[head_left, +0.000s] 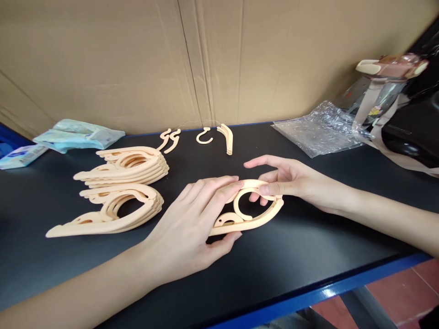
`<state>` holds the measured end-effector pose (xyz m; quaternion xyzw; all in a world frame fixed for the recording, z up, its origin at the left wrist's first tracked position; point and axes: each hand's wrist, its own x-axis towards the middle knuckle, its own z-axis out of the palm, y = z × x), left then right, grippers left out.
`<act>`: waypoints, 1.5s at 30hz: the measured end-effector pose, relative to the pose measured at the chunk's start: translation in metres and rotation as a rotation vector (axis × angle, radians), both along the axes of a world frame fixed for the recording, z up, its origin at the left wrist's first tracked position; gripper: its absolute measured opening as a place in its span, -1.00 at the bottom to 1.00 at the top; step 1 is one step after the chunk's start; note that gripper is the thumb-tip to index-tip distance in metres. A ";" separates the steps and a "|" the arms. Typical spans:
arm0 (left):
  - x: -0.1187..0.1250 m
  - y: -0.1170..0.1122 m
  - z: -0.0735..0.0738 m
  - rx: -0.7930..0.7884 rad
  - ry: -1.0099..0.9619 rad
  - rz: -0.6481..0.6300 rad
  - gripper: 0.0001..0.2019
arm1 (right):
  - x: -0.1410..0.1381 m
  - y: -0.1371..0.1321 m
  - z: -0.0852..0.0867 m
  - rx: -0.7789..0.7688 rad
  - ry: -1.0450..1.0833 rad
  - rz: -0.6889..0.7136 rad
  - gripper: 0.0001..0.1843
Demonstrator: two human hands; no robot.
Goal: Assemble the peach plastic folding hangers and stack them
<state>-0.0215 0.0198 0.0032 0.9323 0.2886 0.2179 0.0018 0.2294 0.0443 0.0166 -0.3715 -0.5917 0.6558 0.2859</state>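
Note:
Between my hands is a folded cream plastic clothes hanger [264, 222], its round hook curled inside the two arms. My left hand [195, 224] wraps over its left end, fingers along the far arm and thumb at the near edge. On the far right part, my right hand [288, 180] pinches the hanger between thumb and curled fingers, with the index finger stretched out. To the left lie two stacks of similar folded hangers, a nearer stack [133, 219] and a farther stack [151, 171]. My left palm hides the hanger's left end.
Toward the back lie a loose hook [205, 137], some curved pieces [172, 140] and a small bundle of arms [226, 138]. Tissue packs [78, 135] are at left. A clear plastic bag [322, 130] and a strapped bottle [380, 91] stand right, before a cardboard wall [137, 64].

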 end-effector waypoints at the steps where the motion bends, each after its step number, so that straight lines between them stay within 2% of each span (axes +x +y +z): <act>1: 0.000 0.000 0.000 -0.001 -0.002 -0.002 -0.45 | 0.000 0.000 0.000 0.001 0.000 0.004 -0.45; 9: 0.003 -0.001 0.002 0.015 -0.040 -0.057 -0.41 | -0.012 -0.007 0.001 0.160 -0.075 -0.019 -0.44; 15: 0.008 0.000 0.001 -0.013 -0.033 -0.104 -0.42 | -0.021 -0.008 0.001 0.122 -0.036 0.032 -0.49; 24: 0.008 0.002 0.000 -0.027 -0.029 -0.105 -0.38 | -0.020 -0.009 0.000 0.029 0.022 0.070 -0.60; 32: 0.009 0.000 -0.002 -0.075 -0.042 -0.122 -0.37 | -0.022 -0.008 0.000 0.064 -0.002 0.073 -0.64; 38: 0.008 0.001 -0.001 -0.132 -0.049 -0.134 -0.37 | -0.022 -0.008 -0.001 0.048 0.018 0.063 -0.57; 45: 0.010 0.002 -0.002 -0.114 -0.037 -0.119 -0.39 | -0.021 -0.009 -0.001 0.043 0.020 0.084 -0.64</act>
